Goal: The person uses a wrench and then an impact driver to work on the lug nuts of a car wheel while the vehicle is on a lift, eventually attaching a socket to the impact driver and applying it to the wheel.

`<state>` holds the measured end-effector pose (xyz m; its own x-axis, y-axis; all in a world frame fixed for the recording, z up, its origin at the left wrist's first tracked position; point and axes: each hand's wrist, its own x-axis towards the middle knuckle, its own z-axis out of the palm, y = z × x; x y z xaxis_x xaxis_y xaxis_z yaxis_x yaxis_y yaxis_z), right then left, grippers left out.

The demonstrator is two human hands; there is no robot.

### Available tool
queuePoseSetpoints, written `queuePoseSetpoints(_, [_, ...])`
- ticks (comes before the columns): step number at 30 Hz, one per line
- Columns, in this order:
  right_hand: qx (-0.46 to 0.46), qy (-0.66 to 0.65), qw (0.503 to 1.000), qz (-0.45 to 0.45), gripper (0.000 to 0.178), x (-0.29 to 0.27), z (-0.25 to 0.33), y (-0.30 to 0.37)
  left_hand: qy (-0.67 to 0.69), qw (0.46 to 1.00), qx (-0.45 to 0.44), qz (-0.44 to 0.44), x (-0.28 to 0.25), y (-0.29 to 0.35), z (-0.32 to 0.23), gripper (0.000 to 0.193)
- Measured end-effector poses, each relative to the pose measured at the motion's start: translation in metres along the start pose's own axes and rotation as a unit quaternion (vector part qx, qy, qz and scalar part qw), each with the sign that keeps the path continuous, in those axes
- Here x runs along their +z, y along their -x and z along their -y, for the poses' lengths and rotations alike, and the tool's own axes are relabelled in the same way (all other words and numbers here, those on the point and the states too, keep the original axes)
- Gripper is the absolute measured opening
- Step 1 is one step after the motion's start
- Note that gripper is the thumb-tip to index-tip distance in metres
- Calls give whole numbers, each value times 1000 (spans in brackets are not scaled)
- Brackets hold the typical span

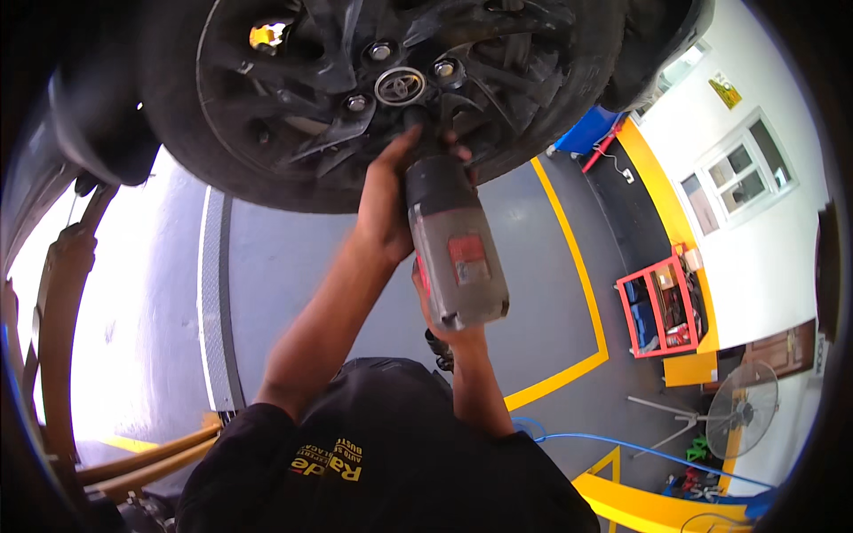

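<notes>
Overhead, a dark multi-spoke wheel (333, 133) with its black tire (275, 195) hangs off the floor. Several silver lug nuts (380, 51) ring its center cap (400, 86). A grey and black impact wrench (458, 253) points up at the hub, its nose against the wheel just below the cap; whether the socket sits on a nut is hidden. My left hand (386, 195) wraps round the nose of the wrench, fingertips showing on the far side. My right hand (458, 338) is closed on the handle underneath, mostly covered by the tool's body.
Brown lift arms (67, 329) stand at the left. Yellow lines (577, 266) mark the grey floor. To the right are a red tool cart (662, 306), a standing fan (744, 409) and a blue hose (622, 442) across the floor. A yellow barrier (649, 508) lies lower right.
</notes>
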<state>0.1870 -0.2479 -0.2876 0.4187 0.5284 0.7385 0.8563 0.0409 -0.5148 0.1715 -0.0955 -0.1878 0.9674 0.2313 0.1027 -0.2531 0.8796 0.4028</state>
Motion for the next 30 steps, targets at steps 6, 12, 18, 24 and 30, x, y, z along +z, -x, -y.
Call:
queuePoseSetpoints(6, [401, -402, 822, -52, 43, 8, 37, -20, 86, 995, -16, 45, -25, -1, -15, 43])
queuePoseSetpoints(12, [308, -235, 922, 16, 32, 15, 12, 4, -32, 992, -38, -119, 13, -12, -24, 40])
queuePoseSetpoints(18, [311, -134, 938, 74, 21, 19, -20, 31, -18, 995, -36, -87, 1, -18, -25, 29])
queuePoseSetpoints(24, [309, -159, 932, 98, 24, 8, -16, 21, -27, 992, -45, -113, 10, -19, -24, 15])
queuePoseSetpoints(30, [281, -167, 940, 94, 28, 8, -18, 19, -27, 992, -29, -116, 14, -19, -22, 15])
